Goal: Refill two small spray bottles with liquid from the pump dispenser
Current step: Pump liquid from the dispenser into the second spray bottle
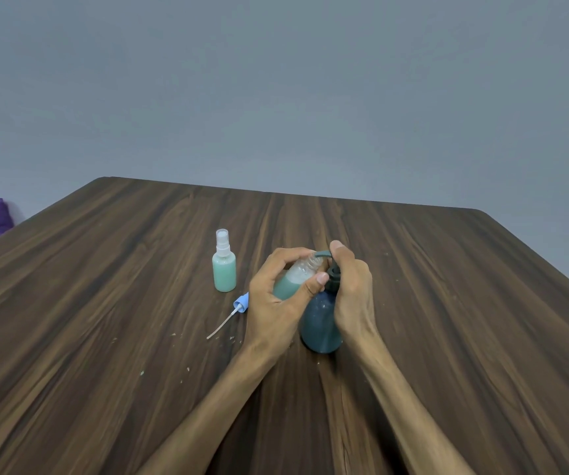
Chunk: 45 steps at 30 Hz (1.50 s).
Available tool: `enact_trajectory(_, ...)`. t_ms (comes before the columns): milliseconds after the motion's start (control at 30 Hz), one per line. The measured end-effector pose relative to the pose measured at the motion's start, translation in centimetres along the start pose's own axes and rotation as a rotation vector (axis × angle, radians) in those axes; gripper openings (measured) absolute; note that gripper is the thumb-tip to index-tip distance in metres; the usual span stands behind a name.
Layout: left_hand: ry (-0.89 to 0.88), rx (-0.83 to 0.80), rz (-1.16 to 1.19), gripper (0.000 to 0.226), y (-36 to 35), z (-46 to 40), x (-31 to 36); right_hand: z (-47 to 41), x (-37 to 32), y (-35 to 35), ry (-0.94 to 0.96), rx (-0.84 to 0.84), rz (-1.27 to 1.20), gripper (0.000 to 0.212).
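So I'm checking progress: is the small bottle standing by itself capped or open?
Capped. The standing spray bottle wears its white sprayer and clear cap; it looks nearly full of green liquid. The loose blue sprayer lies on the table.

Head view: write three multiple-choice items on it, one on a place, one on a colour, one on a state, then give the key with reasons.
1. Where does the loose sprayer cap lie?
A. on the table, left of the left hand
B. on the capped spray bottle
C. right of the pump dispenser

2. What colour is that cap?
A. red
B. light blue
C. black

3. What state is the bottle in the left hand in?
A. capped, upright on the table
B. uncapped, tilted, its mouth at the pump spout
C. lying empty on the table

Key: 1 A, it lies flat beside the hand. 2 B, pale blue with a white tube. 3 B, the open bottle leans to the pump dispenser, which the right hand presses.
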State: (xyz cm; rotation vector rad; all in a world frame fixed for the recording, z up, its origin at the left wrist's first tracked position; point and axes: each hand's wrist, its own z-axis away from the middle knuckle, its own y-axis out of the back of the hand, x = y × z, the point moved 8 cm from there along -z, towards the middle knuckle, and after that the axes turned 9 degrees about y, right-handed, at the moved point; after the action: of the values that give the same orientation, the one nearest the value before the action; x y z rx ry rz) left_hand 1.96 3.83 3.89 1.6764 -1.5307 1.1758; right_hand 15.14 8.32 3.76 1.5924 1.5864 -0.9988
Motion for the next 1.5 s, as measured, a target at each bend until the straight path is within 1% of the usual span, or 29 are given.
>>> enact_trajectory(67, -0.009, -0.001, -0.002, 0.024, 0.1, 0.0, 0.0, -0.1, -0.5, 0.1, 0.041, 0.008, 0.056, 0.049)
enact_trajectory(133, -0.015, -0.001, -0.011, 0.024, 0.1, 0.1, 0.0, 0.0, -0.4, 0.1, 0.040, 0.010, 0.050, 0.048)
enact_trajectory(167, -0.014, 0.001, -0.010, 0.024, 0.1, 0.1, 0.0, 0.0, -0.3, 0.0, 0.021, 0.000, 0.025, 0.052)
enact_trajectory(233, -0.014, 0.000, -0.009, 0.024, 0.1, 0.1, 0.0, 0.1, 0.0, -0.2, -0.013, -0.019, -0.020, 0.066)
enact_trajectory(267, -0.019, -0.002, -0.015, 0.024, 0.0, 0.1, 0.0, 0.2, -0.2, -0.1, -0.013, -0.017, -0.010, 0.069)
enact_trajectory(367, -0.029, -0.005, -0.029, 0.023, 0.0, 0.0, 0.0, 0.0, -0.8, 0.1, 0.053, 0.016, 0.065, 0.062)
enact_trajectory(433, -0.024, -0.005, -0.025, 0.023, 0.1, 0.0, -0.1, 0.1, -0.8, 0.0, 0.050, 0.018, 0.060, 0.059)
enact_trajectory(533, -0.018, 0.001, -0.019, 0.023, 0.1, 0.0, -0.2, 0.1, -0.2, -0.1, 0.006, -0.017, -0.014, 0.072)
enact_trajectory(567, -0.018, 0.005, -0.019, 0.023, 0.1, 0.0, -0.2, 0.1, -0.1, -0.2, -0.007, -0.029, -0.027, 0.073)
enact_trajectory(667, -0.005, 0.007, -0.018, 0.023, 0.1, 0.1, -0.3, 0.2, 0.2, -0.1, -0.049, -0.019, -0.081, 0.061)
enact_trajectory(733, 0.001, 0.010, -0.021, 0.022, 0.1, 0.1, -0.3, 0.4, 0.2, 0.0, -0.067, -0.008, -0.074, 0.055)
enact_trajectory(800, -0.005, 0.008, -0.024, 0.023, 0.0, 0.2, -0.2, 0.1, -0.3, 0.3, -0.012, 0.014, 0.028, 0.048)
enact_trajectory(833, -0.011, 0.006, -0.031, 0.023, 0.1, 0.2, -0.1, 0.0, -0.9, 0.1, 0.033, -0.004, 0.092, 0.047)
enact_trajectory(867, -0.017, 0.007, -0.040, 0.023, 0.1, 0.2, -0.1, -0.1, -1.1, 0.0, 0.064, -0.015, 0.125, 0.046)
enact_trajectory(900, -0.020, 0.007, -0.046, 0.023, 0.2, 0.2, 0.0, 0.0, -0.9, -0.1, 0.055, -0.003, 0.109, 0.047)
enact_trajectory(1000, -0.005, 0.013, -0.026, 0.023, 0.1, 0.1, -0.1, 0.1, 0.1, 0.0, -0.040, 0.017, -0.047, 0.047)
enact_trajectory(1033, 0.002, 0.010, -0.019, 0.023, 0.1, 0.1, -0.1, 0.0, 0.2, -0.1, -0.052, 0.013, -0.060, 0.048)
enact_trajectory(1133, -0.009, 0.010, -0.027, 0.022, 0.0, 0.1, -0.1, -0.3, 0.0, 0.0, -0.011, -0.023, 0.073, 0.048)
enact_trajectory(1200, -0.014, 0.008, -0.031, 0.022, 0.1, 0.2, -0.2, -0.2, -0.2, 0.1, -0.002, -0.023, 0.092, 0.046)
enact_trajectory(1300, -0.003, 0.011, -0.021, 0.022, 0.2, 0.1, -0.3, 0.0, 0.3, -0.1, -0.046, -0.026, -0.028, 0.062)
enact_trajectory(1333, -0.003, 0.011, -0.018, 0.022, 0.1, 0.1, -0.3, 0.0, 0.4, -0.2, -0.060, -0.029, -0.044, 0.064)
enact_trajectory(1400, -0.006, 0.010, -0.016, 0.022, 0.1, 0.1, -0.2, 0.0, 0.2, -0.2, -0.052, -0.024, 0.008, 0.063)
enact_trajectory(1500, -0.008, 0.005, -0.024, 0.022, 0.1, 0.1, -0.3, -0.1, -0.3, 0.0, -0.028, 0.012, 0.049, 0.052)
